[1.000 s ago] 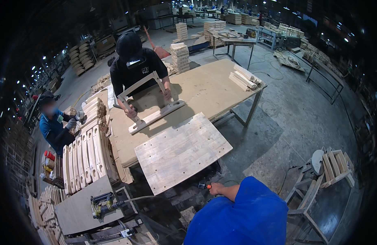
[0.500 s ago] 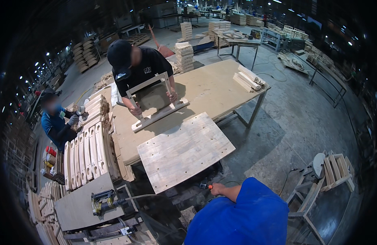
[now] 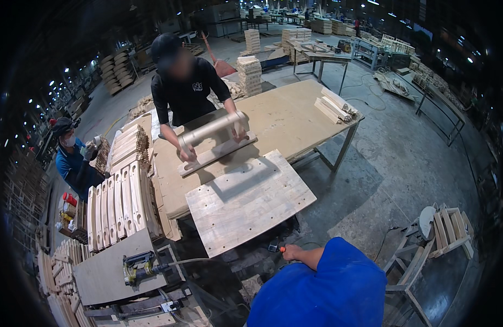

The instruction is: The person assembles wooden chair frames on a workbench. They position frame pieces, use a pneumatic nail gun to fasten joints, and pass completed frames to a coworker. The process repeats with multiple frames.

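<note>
At the lower middle, my right hand point(image 3: 293, 252) comes out of a blue sleeve and is closed around a small dark tool with an orange part point(image 3: 282, 249). Its kind is too small to make out. My left hand does not show. Just beyond my hand lies a pale wooden board point(image 3: 251, 204) dotted with small dark marks, overhanging the near edge of the workbench point(image 3: 284, 109). Across the bench a co-worker in black grips a wooden frame by its sides. The frame's upper bar point(image 3: 210, 128) is blurred, and its slotted lower rail point(image 3: 219, 155) rests on the bench.
Slotted wooden slats point(image 3: 116, 204) are stacked at the left, beside another co-worker in blue. A nail gun point(image 3: 137, 268) with a hose lies on a grey panel point(image 3: 101, 272). Wooden strips point(image 3: 336, 106) sit on the bench's far right corner. A wooden rack point(image 3: 450, 231) stands at the right.
The co-worker in black has tipped the frame, its upper bar now lower and blurred by motion. The co-worker at the left has lifted their head and hands. My right hand keeps its grip.
</note>
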Tool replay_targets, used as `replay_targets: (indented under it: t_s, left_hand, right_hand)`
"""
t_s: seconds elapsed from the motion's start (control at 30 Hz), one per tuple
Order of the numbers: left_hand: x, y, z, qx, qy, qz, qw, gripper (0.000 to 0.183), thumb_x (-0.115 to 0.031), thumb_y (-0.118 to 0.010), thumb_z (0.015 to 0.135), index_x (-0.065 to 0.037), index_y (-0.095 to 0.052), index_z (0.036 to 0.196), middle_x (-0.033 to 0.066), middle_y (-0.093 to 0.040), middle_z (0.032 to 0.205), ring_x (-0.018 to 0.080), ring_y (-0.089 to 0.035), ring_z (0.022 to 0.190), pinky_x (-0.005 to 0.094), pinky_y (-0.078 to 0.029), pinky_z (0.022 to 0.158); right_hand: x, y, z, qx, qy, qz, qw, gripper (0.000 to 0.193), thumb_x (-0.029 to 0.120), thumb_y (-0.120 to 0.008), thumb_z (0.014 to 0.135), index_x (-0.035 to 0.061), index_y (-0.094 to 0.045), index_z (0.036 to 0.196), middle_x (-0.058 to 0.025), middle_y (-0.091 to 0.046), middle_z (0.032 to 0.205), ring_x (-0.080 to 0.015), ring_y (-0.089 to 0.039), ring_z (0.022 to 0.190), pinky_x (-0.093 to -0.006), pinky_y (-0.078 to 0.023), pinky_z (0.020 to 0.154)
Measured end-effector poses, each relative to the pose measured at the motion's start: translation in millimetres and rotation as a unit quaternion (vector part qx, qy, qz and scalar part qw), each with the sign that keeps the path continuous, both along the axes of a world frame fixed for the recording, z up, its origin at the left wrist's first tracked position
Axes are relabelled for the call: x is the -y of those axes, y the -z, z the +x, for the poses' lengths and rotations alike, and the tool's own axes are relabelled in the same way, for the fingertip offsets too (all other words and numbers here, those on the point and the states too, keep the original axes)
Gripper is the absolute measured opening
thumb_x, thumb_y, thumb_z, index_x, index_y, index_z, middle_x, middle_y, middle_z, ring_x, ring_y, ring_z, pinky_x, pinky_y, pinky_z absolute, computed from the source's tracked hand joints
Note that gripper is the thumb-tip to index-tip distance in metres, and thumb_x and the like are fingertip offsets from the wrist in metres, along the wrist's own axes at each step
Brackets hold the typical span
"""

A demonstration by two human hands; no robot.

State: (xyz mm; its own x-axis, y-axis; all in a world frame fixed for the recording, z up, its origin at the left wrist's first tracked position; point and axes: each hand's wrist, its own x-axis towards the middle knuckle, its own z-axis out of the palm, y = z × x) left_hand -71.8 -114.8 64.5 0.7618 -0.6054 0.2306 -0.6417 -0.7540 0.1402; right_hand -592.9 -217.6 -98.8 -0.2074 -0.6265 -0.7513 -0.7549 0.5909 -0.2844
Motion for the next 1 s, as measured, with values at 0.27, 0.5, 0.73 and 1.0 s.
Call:
replay_targets:
  t_s: [0.27, 0.5, 0.73, 1.0]
  left_hand:
    - [-11, 2, 4, 0.004, -0.004, 0.003, 1.0, 0.047, -0.04, -0.056, 0.105, 0.003, -0.076, 0.109, 0.0268, -0.075, 0.101, 0.043, -0.072, 0.093, 0.0545, -0.056, 0.082]
    - [-20, 5, 6, -0.004, 0.004, 0.003, 1.0, 0.047, -0.04, -0.055, 0.105, 0.003, -0.076, 0.11, 0.0268, -0.075, 0.102, 0.0431, -0.071, 0.094, 0.0544, -0.056, 0.082]
    - [-52, -1, 11, -0.002, -0.02, 0.006, 1.0, 0.047, -0.04, -0.055, 0.106, 0.003, -0.076, 0.111, 0.0268, -0.075, 0.102, 0.0431, -0.071, 0.095, 0.0543, -0.055, 0.083]
    - [-119, -28, 22, 0.007, -0.081, 0.013, 0.997, 0.047, -0.04, -0.055, 0.106, 0.002, -0.076, 0.112, 0.0269, -0.075, 0.103, 0.0431, -0.071, 0.096, 0.0542, -0.055, 0.084]
  right_hand:
    - [1, 4, 3, -0.003, -0.013, 0.001, 1.0, 0.06, 0.035, -0.059, 0.096, -0.0003, -0.058, 0.144, -0.0244, -0.063, 0.148, -0.0386, -0.062, 0.136, -0.0481, -0.049, 0.115]
    - [-1, -2, 1, -0.046, -0.015, 0.0, 0.999, 0.059, 0.039, -0.068, 0.094, 0.0033, -0.06, 0.141, -0.024, -0.065, 0.144, -0.0398, -0.065, 0.131, -0.049, -0.051, 0.112]
    - [37, -73, 18, 0.014, -0.238, -0.115, 0.964, 0.054, 0.046, -0.069, 0.095, 0.0074, -0.07, 0.133, -0.021, -0.073, 0.129, -0.0369, -0.07, 0.12, -0.0478, -0.056, 0.104]
    - [215, -158, 25, 0.075, -0.146, -0.376, 0.912, 0.044, 0.042, -0.071, 0.095, 0.0086, -0.074, 0.123, -0.017, -0.077, 0.109, -0.038, -0.074, 0.105, -0.0477, -0.058, 0.094]
